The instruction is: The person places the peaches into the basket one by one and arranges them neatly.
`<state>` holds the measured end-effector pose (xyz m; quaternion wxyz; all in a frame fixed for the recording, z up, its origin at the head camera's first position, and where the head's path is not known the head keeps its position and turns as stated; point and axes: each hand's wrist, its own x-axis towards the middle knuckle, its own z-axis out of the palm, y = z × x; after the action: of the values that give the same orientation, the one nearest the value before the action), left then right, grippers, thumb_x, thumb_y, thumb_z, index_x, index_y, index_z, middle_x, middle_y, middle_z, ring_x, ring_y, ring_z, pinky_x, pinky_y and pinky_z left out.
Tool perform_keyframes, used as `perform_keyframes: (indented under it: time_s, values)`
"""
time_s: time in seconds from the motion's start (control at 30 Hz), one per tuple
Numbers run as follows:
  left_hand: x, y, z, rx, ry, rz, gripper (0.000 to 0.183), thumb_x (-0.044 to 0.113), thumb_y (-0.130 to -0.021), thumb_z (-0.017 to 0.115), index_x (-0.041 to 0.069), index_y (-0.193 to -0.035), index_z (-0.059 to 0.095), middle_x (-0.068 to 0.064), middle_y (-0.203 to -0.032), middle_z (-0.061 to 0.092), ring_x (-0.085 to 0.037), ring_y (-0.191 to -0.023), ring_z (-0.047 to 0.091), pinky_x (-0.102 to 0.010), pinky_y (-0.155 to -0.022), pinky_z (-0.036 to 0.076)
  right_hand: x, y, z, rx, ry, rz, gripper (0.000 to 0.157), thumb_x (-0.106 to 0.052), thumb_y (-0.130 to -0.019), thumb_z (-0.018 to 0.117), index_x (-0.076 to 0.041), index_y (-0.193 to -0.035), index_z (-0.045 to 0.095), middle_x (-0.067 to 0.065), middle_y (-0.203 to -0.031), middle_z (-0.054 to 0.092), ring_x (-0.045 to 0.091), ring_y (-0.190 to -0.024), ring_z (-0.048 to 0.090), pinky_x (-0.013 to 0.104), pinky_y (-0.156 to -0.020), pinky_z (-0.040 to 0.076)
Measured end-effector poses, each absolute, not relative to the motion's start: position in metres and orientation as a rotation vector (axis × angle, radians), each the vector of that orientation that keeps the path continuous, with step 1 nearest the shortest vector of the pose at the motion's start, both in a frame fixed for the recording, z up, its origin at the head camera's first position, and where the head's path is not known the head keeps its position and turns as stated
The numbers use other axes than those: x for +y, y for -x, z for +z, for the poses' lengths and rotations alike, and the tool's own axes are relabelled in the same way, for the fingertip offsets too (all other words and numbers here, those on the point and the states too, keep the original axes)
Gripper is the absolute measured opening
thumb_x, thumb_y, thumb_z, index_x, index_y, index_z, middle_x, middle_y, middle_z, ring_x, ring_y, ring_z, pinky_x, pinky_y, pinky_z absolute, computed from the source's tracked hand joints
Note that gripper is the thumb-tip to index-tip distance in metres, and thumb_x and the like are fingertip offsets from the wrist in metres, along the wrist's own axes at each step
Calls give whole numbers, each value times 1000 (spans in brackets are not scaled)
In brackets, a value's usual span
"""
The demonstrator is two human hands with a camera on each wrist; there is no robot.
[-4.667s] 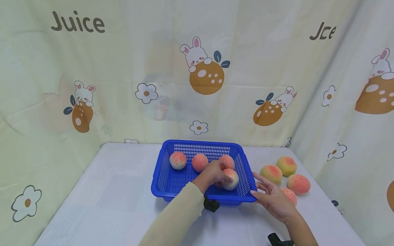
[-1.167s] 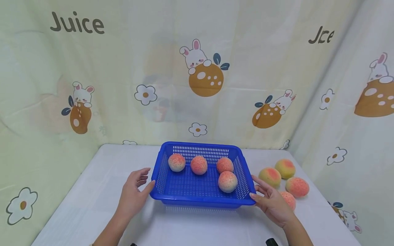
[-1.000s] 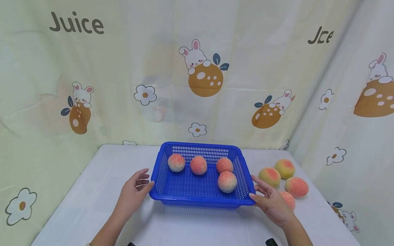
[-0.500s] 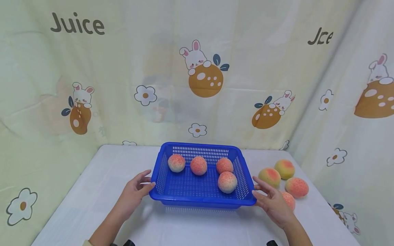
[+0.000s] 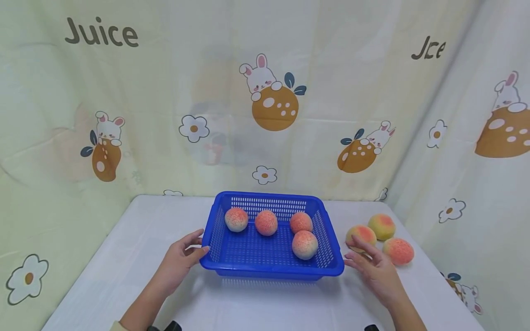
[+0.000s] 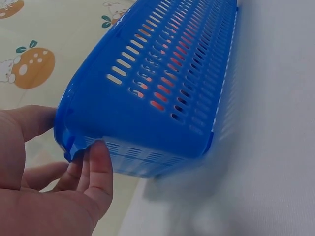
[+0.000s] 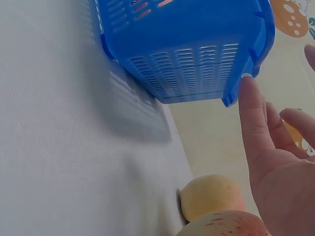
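A blue perforated plastic basket (image 5: 271, 267) stands mid-table with several pink-and-white peaches (image 5: 305, 245) inside. At its left rim, my left hand (image 5: 178, 262) pinches the edge; the left wrist view has the fingers of this hand (image 6: 59, 201) under the lip. Fingers loosely spread, my right hand (image 5: 378, 276) is beside the right rim and holds nothing. In the right wrist view one digit of the right hand (image 7: 280, 167) reaches up to the rim; whether it touches is unclear. Behind that hand, yellow-and-red peaches (image 5: 382, 226) and a pink peach (image 5: 399, 251) lie on the table.
The white tabletop (image 5: 256, 308) spreads around the basket. A pale curtain (image 5: 198, 69) printed with rabbits and flowers hangs behind it and along both sides. Peaches (image 7: 211, 196) sit low in the right wrist view.
Earlier my left hand was on a peach inside the basket; it then moved to the left rim. My right hand has let go of the right rim and shifted right, covering a pink peach.
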<state>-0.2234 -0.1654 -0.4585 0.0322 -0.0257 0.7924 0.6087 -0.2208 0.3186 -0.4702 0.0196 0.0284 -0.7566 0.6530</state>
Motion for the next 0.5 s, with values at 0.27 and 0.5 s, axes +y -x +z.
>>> perform_keyframes:
  time_s: [0.27,0.5]
  values:
    - [-168,225,-457,2363,77,1921,64,18,-98,70,9,-155,42,-17,-138,54,-21,-109,68,-35,-95,60,322,218,-463,-2285,-107,2017,67,-23,-104,60,3,-158,29,-15,-119,66,7,-99,73,23,-86,60]
    - [-170,227,-456,2261,79,1984,66,14,-97,71,9,-155,42,-20,-141,51,-24,-111,69,-34,-93,61,328,216,-461,-2225,-154,2019,64,-19,-105,59,5,-157,31,-13,-118,67,8,-95,74,23,-84,61]
